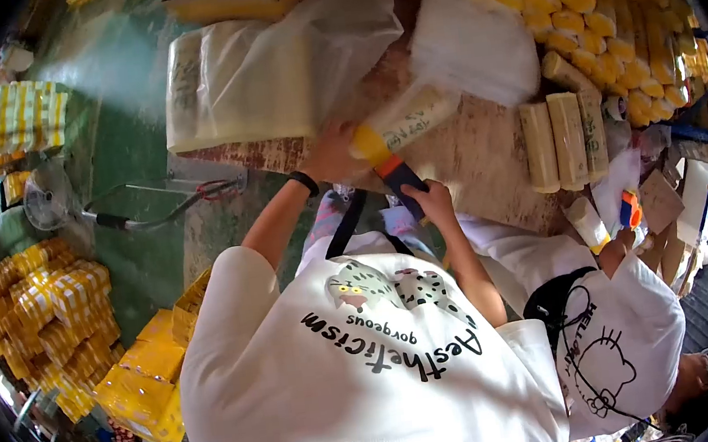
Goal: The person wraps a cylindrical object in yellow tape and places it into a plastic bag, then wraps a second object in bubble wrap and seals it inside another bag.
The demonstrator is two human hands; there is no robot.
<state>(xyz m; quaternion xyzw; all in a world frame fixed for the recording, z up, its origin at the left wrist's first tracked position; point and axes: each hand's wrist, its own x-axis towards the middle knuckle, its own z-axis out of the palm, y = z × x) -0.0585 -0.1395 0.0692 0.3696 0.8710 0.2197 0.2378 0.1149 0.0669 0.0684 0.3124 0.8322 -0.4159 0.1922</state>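
My left hand [336, 153], with a black band at the wrist, holds the near end of a long cream packet [419, 119] with dark printed writing. A yellow patch covers that end. In my right hand [434, 200] is a dark blue and orange tool [399, 183] that looks like a tape dispenser. Its orange end touches or nearly touches the packet beside the yellow patch. The packet lies over the worn wooden table [486, 153]. Just beyond my left hand sits a large stack of cream packets [238, 86] under clear plastic.
Clear plastic bags [473, 41] lie at the table's far side. Three cream packets [567, 140] stand to the right, below a tall pile of yellow-ended packets [582, 3]. A co-worker [621, 339] at right holds an orange and blue dispenser [629, 209]. Yellow packs [140, 376] are stacked at left.
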